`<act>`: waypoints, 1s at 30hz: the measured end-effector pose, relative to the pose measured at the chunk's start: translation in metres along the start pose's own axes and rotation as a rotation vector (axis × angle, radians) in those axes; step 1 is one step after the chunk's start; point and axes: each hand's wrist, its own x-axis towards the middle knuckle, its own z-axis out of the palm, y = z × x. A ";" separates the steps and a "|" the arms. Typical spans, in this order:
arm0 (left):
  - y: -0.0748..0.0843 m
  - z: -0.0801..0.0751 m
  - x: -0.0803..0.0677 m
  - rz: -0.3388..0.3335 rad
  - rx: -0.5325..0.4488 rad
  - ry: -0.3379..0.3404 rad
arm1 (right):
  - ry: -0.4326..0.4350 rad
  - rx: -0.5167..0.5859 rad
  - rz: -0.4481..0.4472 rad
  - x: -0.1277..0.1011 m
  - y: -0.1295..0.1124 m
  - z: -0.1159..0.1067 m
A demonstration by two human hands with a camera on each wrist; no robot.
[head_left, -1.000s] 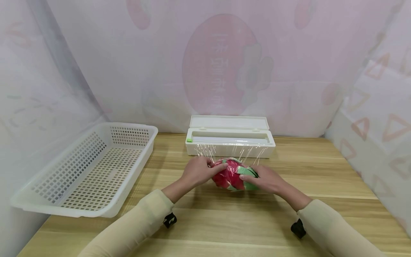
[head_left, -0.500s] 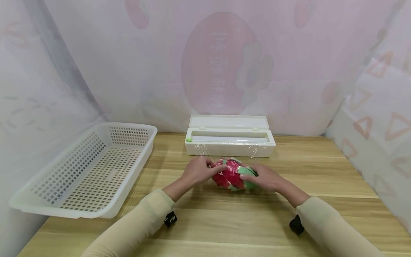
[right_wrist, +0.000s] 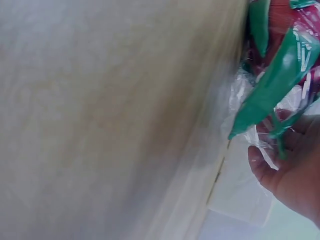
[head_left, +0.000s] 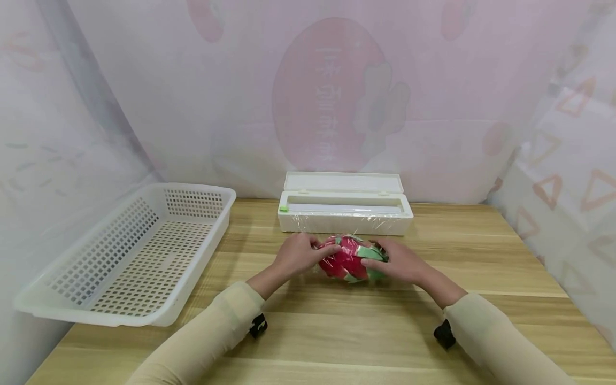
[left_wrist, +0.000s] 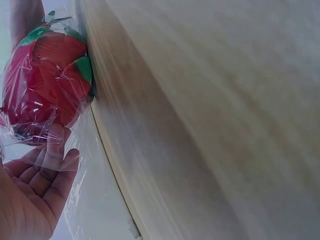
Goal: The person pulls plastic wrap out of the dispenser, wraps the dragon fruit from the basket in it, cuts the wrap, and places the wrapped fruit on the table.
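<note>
The left hand (head_left: 297, 255) cups the left end of a red and green dragon fruit (head_left: 350, 259), its fingers curled round the fruit and pressing cling film (left_wrist: 60, 150) against the skin. The left wrist view shows the film bunched and loose under the fingertips (left_wrist: 55, 137). The right hand (head_left: 398, 262) grips the opposite, greener end the same way, with film crumpled in its palm in the right wrist view.

The fruit rests on the wooden table (head_left: 337, 331), just in front of the white cling-film dispenser box (head_left: 344, 209), whose lid stands open.

1 second ago, strands of film stretched taut from the box's slot down to the fruit. Now those strands are gone and only a short ragged fringe clings to the box front, so I judge the sheet is torn free and the 2 hands are smoothing it round the fruit.

A white perforated basket (head_left: 72, 299) sits well apart at the left
</note>
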 end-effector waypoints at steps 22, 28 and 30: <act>0.000 -0.001 0.003 -0.016 0.039 -0.016 | 0.047 -0.080 -0.237 -0.003 -0.021 -0.001; -0.002 -0.004 0.002 -0.013 0.015 -0.008 | 0.041 -0.083 -0.243 -0.003 -0.022 -0.002; -0.003 -0.005 0.002 -0.008 0.010 -0.004 | 0.038 -0.081 -0.246 -0.003 -0.023 -0.002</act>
